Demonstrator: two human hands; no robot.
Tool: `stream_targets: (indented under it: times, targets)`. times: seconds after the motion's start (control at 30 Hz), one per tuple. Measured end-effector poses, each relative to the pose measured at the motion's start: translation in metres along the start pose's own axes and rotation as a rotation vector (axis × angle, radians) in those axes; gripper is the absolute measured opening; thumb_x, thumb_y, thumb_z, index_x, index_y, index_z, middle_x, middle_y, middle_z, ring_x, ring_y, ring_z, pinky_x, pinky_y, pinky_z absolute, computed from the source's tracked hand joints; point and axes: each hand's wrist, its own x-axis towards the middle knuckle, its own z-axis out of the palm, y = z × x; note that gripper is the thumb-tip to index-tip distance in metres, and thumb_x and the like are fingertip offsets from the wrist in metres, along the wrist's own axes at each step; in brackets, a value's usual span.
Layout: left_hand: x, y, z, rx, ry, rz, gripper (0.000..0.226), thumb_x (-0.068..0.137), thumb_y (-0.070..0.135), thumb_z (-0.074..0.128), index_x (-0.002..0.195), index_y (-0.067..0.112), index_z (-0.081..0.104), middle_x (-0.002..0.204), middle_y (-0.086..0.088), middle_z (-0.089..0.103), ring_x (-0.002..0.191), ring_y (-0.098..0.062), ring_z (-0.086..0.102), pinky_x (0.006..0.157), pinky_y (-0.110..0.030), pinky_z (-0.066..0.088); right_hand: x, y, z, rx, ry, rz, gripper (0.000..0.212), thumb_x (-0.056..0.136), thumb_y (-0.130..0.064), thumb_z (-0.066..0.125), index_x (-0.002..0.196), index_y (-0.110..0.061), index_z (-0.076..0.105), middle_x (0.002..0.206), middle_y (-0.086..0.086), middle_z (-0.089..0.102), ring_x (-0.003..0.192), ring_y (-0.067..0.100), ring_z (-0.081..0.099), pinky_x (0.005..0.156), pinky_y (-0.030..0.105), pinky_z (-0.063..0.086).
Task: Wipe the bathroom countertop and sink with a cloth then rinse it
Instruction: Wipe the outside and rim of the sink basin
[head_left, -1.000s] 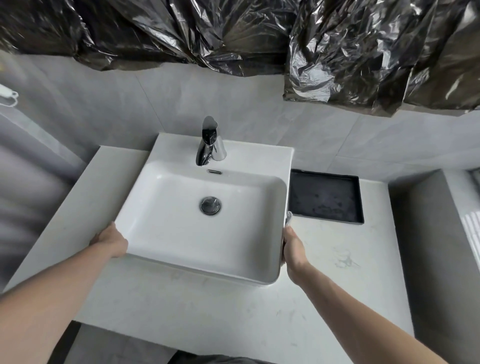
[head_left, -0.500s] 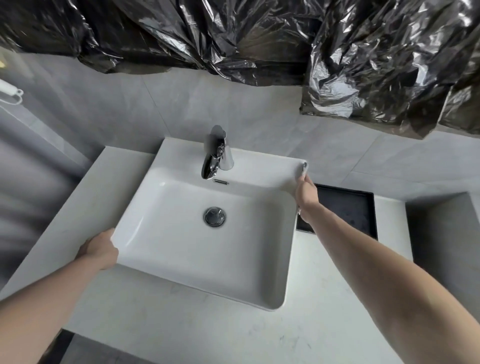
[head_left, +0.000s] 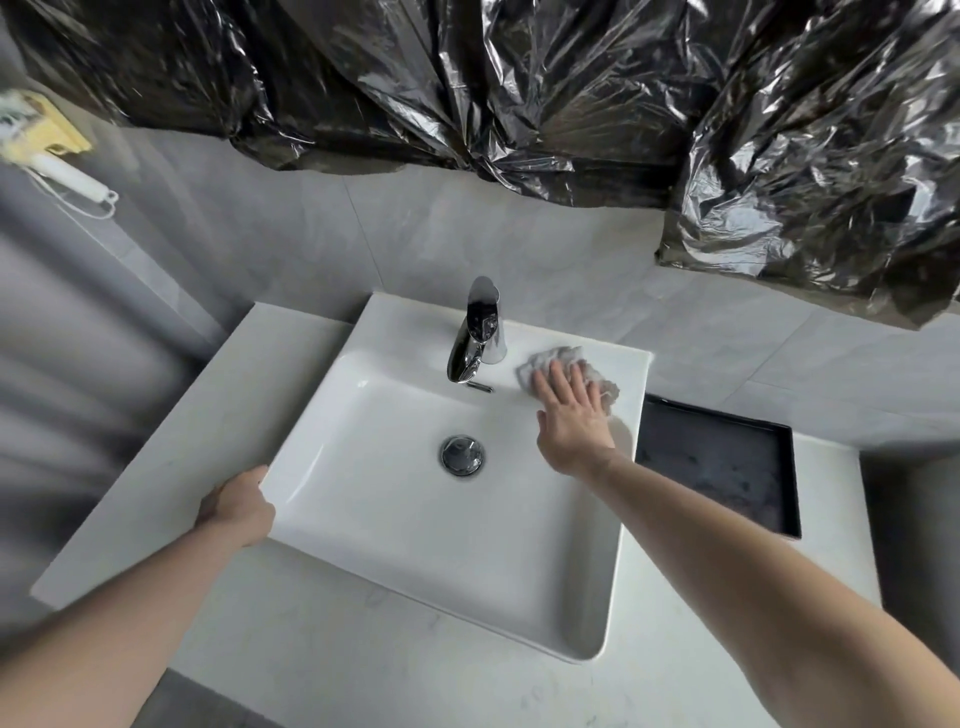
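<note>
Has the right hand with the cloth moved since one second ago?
Yes. The right hand went from the sink's near right side to its back ledge, pressing the cloth beside the faucet.

cloth (head_left: 569, 366) right of faucet (head_left: 475, 332), on sink (head_left: 363, 499)

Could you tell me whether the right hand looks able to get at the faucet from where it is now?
Probably yes: the right hand presses the cloth flat on the sink ledge just beside the faucet, with nothing between them.
</note>
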Motion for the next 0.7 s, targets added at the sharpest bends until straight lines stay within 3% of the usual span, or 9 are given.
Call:
stream_targets:
  times: [0.17, 0.37, 0.5, 0.63, 0.7]
  targets:
    - [-0.004, 0.002, -0.003, -0.041, -0.003, -0.005, 0.054, 0.082, 0.006, 0.051, 0.130, 0.028, 0.063, 0.122, -0.004, 0.072, 0.108, -0.034, 0.066, 0.085, -0.031, 0.053, -0.002, 0.025, -0.006, -0.049, 0.026, -0.061, 0.067, 0.107, -0.024, 0.035, 0.167, -0.026, 0.004, 0.174, 0.000, -0.008, 0.160, 0.027, -0.012, 0.129, 0.045, -0.006]
    - [-0.004, 0.001, 0.000, -0.062, 0.017, 0.006, 0.054, 0.081, 0.005, 0.052, 0.127, 0.029, 0.065, 0.119, -0.004, 0.073, 0.105, -0.034, 0.067, 0.083, -0.031, 0.053, -0.004, 0.072, -0.021, -0.053, 0.066, 0.129, 0.084, 0.091, -0.004, 0.043, 0.167, -0.022, 0.011, 0.175, 0.005, 0.001, 0.161, 0.032, -0.003, 0.130, 0.046, 0.003]
    - [-0.005, 0.002, 0.001, -0.035, 0.035, 0.026, 0.052, 0.081, 0.003, 0.050, 0.121, 0.032, 0.067, 0.113, -0.006, 0.074, 0.100, -0.035, 0.066, 0.076, -0.029, 0.048, 0.001, 0.032, -0.014, -0.004, 0.131, 0.206, 0.086, 0.086, -0.002, 0.047, 0.165, -0.017, 0.017, 0.174, 0.007, 0.006, 0.161, 0.033, -0.001, 0.130, 0.048, 0.001]
    - [0.000, -0.003, 0.000, -0.017, -0.001, 0.011, 0.060, 0.079, 0.008, 0.049, 0.130, 0.035, 0.063, 0.121, -0.003, 0.072, 0.104, -0.034, 0.065, 0.082, -0.031, 0.052, 0.005, -0.021, 0.003, 0.007, 0.116, 0.056, 0.090, 0.086, 0.008, 0.042, 0.167, -0.018, 0.011, 0.175, 0.007, 0.001, 0.161, 0.031, -0.004, 0.130, 0.043, -0.004]
    - [0.001, -0.003, -0.005, -0.010, -0.048, 0.018, 0.054, 0.076, 0.008, 0.047, 0.118, 0.035, 0.066, 0.109, 0.000, 0.074, 0.093, -0.031, 0.065, 0.075, -0.030, 0.051, 0.008, -0.030, 0.009, 0.005, 0.120, 0.002, 0.089, 0.086, 0.011, 0.041, 0.166, -0.017, 0.013, 0.175, 0.006, 0.004, 0.161, 0.030, -0.002, 0.130, 0.040, -0.006]
